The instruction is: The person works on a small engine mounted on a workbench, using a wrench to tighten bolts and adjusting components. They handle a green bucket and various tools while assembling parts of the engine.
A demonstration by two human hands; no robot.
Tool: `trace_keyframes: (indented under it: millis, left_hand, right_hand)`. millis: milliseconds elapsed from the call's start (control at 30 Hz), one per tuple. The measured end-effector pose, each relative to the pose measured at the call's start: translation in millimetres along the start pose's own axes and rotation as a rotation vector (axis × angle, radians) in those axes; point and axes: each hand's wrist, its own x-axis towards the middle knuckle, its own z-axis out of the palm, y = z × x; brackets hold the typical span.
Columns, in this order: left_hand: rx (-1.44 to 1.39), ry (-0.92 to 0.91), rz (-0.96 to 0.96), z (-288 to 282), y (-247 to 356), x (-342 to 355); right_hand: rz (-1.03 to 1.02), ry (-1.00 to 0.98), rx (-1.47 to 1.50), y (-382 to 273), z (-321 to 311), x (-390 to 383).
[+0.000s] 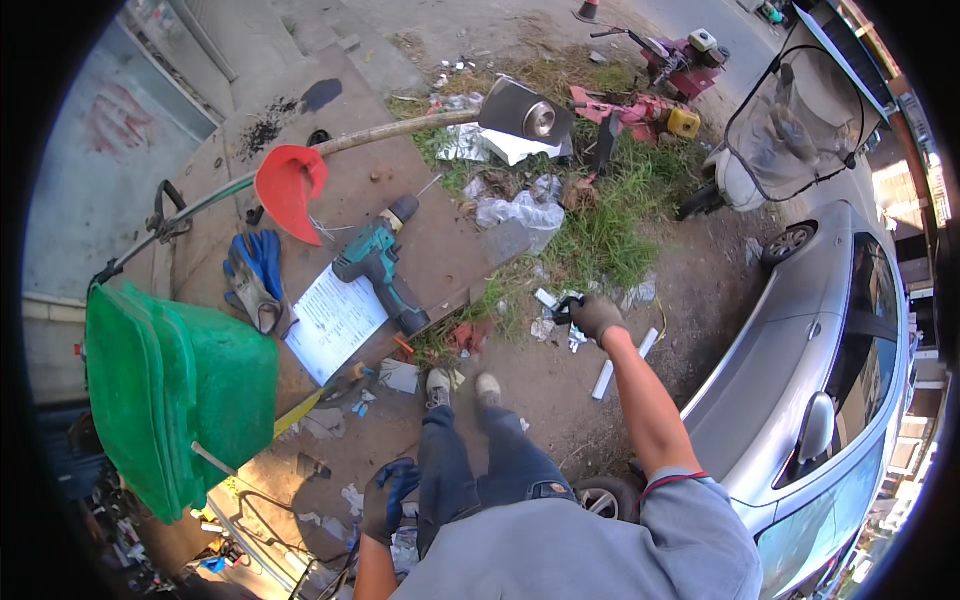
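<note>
My right hand (598, 318), in a grey-brown work glove, reaches out over the ground on the right. Its fingers are closed on a small black piece (567, 309) whose kind I cannot make out. A short white piece (545, 298) shows just beyond it; whether they are joined is unclear. My left hand (388, 500) hangs by my left thigh in a dark glove with blue on the fingers. Its fingers look loosely apart, with nothing visible in them. On the brown metal tabletop (440, 235) lie a teal cordless drill (375, 265), a written sheet (335, 325) and blue-grey gloves (257, 280).
A green bin (185, 390) stands left, near a curved pole (400, 128) and a red plastic piece (290, 190). A silver car (770, 350) is close on the right. A white tube (625, 365) lies on the dirt; weeds and plastic litter border the table.
</note>
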Motion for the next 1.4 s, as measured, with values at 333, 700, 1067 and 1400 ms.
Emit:
trace_keyframes:
  millis: [333,700,1067,1400]
  left_hand:
    - [0.093,0.05,0.061,16,1,-31]
    - [0.523,-0.143,0.3,117,39,14]
    - [0.422,-0.651,0.435,248,113,24]
    - [0.77,-0.534,1.205,250,115,29]
  right_hand:
    - [-1.882,0.763,1.287,-50,-249,-128]
    - [-0.258,-0.015,1.184,-11,54,-75]
    - [-0.582,0.211,1.177,-11,34,-174]
    - [-0.423,-0.467,1.311,-4,-2,-155]
